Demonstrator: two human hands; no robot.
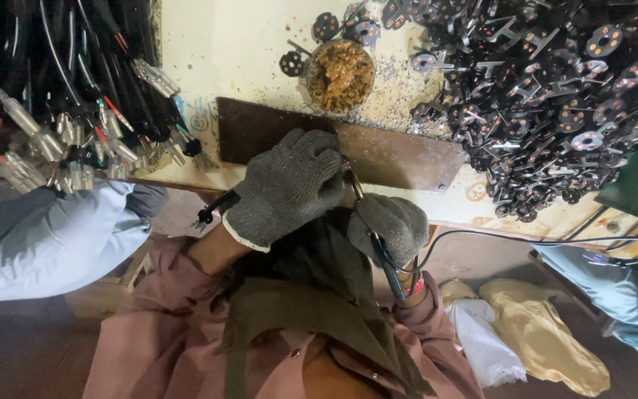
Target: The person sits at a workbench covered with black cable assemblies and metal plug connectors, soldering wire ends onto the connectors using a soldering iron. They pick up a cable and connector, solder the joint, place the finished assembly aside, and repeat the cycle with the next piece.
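At bench edge: left hand grip pinching wire; right hand grip clenched round soldering iron.

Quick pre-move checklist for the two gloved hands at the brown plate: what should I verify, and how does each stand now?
1. Gloves on both hands: ok. Left hand and right hand both wear grey knit gloves.
2. Grip on the tool: ok. The right hand holds a blue-handled iron with its cable running off to the right.
3. Tip contact with the workpiece: cannot tell, the left hand hides it.
4. Work over the brown plate: ok, hands sit at its near edge.
5. Paste pot in reach: ok, upright just beyond the plate.
6. Black parts pile clear of the hands: ok, apart on the right.
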